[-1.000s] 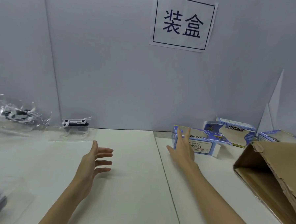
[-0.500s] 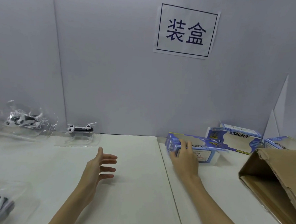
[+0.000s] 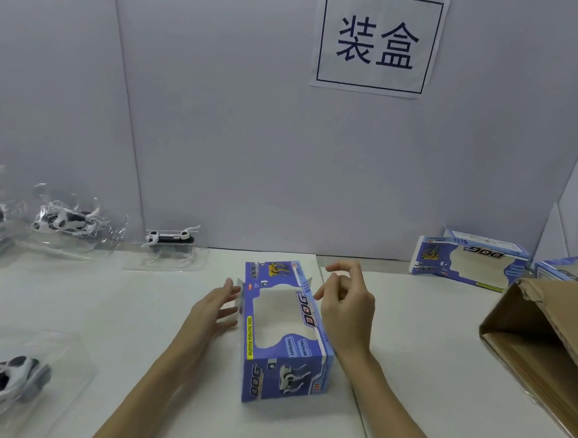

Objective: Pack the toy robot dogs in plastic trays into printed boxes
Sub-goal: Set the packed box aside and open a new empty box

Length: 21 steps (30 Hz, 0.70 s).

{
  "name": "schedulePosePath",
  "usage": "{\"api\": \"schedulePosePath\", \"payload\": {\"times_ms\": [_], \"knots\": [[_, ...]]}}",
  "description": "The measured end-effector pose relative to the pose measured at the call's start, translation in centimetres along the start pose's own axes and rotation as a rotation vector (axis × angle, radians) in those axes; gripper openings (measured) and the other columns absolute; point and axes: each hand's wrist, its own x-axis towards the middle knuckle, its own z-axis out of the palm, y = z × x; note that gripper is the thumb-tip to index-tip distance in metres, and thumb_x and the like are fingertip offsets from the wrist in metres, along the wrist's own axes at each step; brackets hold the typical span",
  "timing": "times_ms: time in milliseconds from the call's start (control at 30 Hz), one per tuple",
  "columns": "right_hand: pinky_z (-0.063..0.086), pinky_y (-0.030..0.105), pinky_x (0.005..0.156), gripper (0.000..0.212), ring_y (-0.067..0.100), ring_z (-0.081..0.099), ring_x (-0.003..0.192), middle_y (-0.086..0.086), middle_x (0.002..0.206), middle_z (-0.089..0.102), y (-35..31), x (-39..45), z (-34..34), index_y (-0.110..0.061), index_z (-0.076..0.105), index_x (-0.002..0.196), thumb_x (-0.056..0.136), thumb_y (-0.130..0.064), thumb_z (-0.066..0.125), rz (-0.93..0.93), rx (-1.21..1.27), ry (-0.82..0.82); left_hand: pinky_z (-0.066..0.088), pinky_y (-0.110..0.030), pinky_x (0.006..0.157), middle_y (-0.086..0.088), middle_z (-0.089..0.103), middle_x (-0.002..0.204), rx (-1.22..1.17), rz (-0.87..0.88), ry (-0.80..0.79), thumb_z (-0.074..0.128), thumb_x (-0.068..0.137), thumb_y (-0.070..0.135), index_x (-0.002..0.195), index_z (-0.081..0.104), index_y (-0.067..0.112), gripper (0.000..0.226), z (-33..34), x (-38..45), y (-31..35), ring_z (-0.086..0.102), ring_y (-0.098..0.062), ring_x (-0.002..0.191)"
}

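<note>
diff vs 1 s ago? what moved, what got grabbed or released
The blue printed window box moved from the back right of the table to the centre, in front of the person. The right hand, which lay on it before, now hovers beside it with fingers loosely curled, holding nothing. The left hand came in to the box's left side, fingers straight. The toy dogs in clear plastic trays and the brown cardboard carton stayed put.

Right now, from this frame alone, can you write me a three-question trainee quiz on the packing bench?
1. True or false: a toy dog already fills the blue printed box between the hands.
2. Which hand has straight fingers by the box's side: left hand or right hand?
3. The brown carton lies to the box's ____.

Key: 1 false, its window shows only white table; 2 left; 3 right.
</note>
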Motion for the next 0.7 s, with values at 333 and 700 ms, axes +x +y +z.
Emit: {"api": "schedulePosePath", "payload": {"times_ms": [333,700], "knots": [[0.059,0.027,0.067,0.027,0.021,0.076,0.087,0.004,0.111,0.075,0.1,-0.2,1.8,-0.012,0.062,0.130,0.103,-0.010,0.058,0.671,0.376,-0.443,0.061,-0.032,0.078,0.004,0.072,0.122,0.065,-0.051,-0.113,0.064,0.101,0.024,0.141,0.041,0.038,0.048,1.4,-0.1,-0.6,0.076,-0.023,0.100],[0.054,0.022,0.054,0.023,0.012,0.073,0.066,-0.004,0.085,0.077,-0.4,-0.6,1.9,-0.028,0.060,0.118,0.107,-0.013,0.047,0.724,0.503,-0.600,0.059,-0.048,0.090,-0.002,0.071,0.127,-0.006,-0.069,-0.155,0.071,0.084,0.028,0.134,0.050,0.033,0.054,1.4,0.2,-0.7,0.073,-0.033,0.108]]}}
